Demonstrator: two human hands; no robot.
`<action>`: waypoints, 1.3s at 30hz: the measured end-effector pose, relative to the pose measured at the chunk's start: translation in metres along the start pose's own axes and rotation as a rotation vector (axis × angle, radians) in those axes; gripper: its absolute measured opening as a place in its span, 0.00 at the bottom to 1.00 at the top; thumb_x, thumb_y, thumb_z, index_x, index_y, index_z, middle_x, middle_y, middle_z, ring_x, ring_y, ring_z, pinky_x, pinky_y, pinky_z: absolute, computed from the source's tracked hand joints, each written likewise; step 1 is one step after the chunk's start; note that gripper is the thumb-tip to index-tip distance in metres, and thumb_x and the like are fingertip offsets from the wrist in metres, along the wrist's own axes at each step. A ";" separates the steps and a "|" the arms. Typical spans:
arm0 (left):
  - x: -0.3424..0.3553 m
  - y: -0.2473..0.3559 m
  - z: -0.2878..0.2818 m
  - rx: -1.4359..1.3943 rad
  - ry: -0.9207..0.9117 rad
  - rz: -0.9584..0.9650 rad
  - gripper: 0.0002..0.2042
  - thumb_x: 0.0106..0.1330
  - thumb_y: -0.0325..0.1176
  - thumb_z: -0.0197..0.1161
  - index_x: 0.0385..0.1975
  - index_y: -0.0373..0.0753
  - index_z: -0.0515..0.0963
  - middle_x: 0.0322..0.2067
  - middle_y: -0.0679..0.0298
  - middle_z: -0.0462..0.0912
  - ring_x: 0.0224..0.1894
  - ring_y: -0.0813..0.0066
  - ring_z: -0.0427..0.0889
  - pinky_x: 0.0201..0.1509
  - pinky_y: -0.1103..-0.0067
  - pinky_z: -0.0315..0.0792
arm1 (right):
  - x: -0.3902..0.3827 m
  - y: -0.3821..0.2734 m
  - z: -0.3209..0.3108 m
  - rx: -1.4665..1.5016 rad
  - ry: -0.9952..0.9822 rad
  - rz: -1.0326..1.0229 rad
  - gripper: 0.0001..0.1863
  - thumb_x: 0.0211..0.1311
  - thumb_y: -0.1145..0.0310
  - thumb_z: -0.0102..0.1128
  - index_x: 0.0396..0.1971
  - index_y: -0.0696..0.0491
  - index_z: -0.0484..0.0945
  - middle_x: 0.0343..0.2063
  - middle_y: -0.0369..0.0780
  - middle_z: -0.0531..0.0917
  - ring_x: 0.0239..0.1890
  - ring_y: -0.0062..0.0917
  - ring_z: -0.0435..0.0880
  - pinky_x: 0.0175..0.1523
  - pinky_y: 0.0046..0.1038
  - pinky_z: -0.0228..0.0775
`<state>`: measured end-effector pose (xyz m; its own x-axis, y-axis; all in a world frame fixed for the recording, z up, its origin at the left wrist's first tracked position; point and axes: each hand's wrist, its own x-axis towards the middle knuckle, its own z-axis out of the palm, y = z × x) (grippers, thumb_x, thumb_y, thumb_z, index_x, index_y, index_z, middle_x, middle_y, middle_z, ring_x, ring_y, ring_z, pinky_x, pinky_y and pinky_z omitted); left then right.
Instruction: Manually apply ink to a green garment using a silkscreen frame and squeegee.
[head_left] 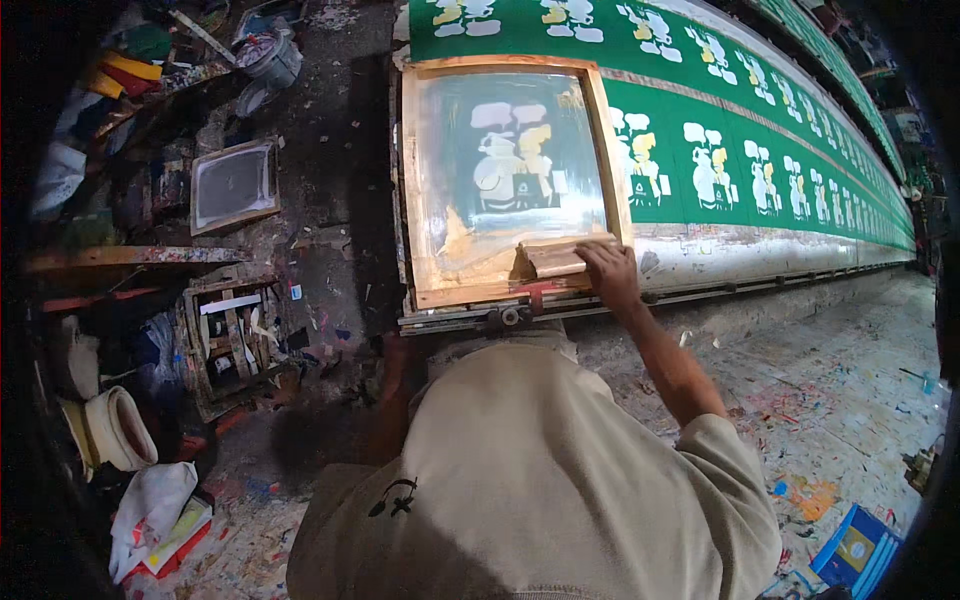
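A long counter (pixel 740 248) carries green printed sheets (pixel 676 165). At its near end lies a wood-framed screen (pixel 450 180). Toward the screen's near right corner rests a wooden squeegee (pixel 555 259), grasped by the fingers of the person's right hand (pixel 610 273). The left hand (pixel 397 348) is in shadow below the counter's edge; whether its fingers are clenched cannot be told.

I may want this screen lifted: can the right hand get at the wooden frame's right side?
Probably yes: the right hand is near that side of the wooden frame, nothing visibly blocking, but the squeegee it holds may need setting down.
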<state>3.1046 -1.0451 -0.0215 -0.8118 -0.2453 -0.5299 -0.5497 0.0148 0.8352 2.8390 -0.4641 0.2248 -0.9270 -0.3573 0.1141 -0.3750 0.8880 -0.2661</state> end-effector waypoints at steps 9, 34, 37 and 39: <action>0.169 0.137 0.069 -0.292 0.125 -0.133 0.07 0.72 0.35 0.63 0.38 0.37 0.80 0.25 0.63 0.80 0.26 0.73 0.81 0.28 0.76 0.77 | 0.040 -0.033 -0.012 0.014 -0.112 0.016 0.17 0.54 0.68 0.68 0.46 0.45 0.85 0.44 0.35 0.88 0.47 0.30 0.86 0.49 0.37 0.72; 0.179 0.367 0.249 0.848 0.343 0.445 0.23 0.62 0.41 0.69 0.52 0.34 0.73 0.48 0.43 0.77 0.51 0.38 0.79 0.52 0.52 0.73 | 0.048 -0.053 -0.022 0.110 -0.252 0.004 0.15 0.57 0.61 0.66 0.45 0.43 0.86 0.44 0.34 0.87 0.48 0.29 0.85 0.51 0.37 0.74; 0.174 0.375 0.249 0.710 0.332 0.436 0.21 0.61 0.38 0.68 0.50 0.36 0.74 0.45 0.43 0.80 0.49 0.39 0.80 0.51 0.54 0.74 | 0.023 -0.050 -0.001 0.101 0.044 -0.117 0.18 0.56 0.63 0.68 0.48 0.47 0.84 0.44 0.34 0.86 0.49 0.27 0.84 0.46 0.36 0.70; 0.169 0.387 0.251 0.598 0.331 0.429 0.20 0.61 0.36 0.68 0.49 0.36 0.74 0.43 0.43 0.82 0.48 0.39 0.81 0.51 0.55 0.75 | 0.021 -0.049 0.000 0.085 0.039 -0.064 0.23 0.55 0.61 0.70 0.52 0.49 0.83 0.49 0.35 0.86 0.54 0.28 0.83 0.46 0.35 0.69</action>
<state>2.7050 -0.8374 0.1751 -0.9272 -0.3733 -0.0318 -0.2918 0.6664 0.6862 2.8373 -0.5152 0.2398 -0.9009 -0.3991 0.1703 -0.4339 0.8354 -0.3374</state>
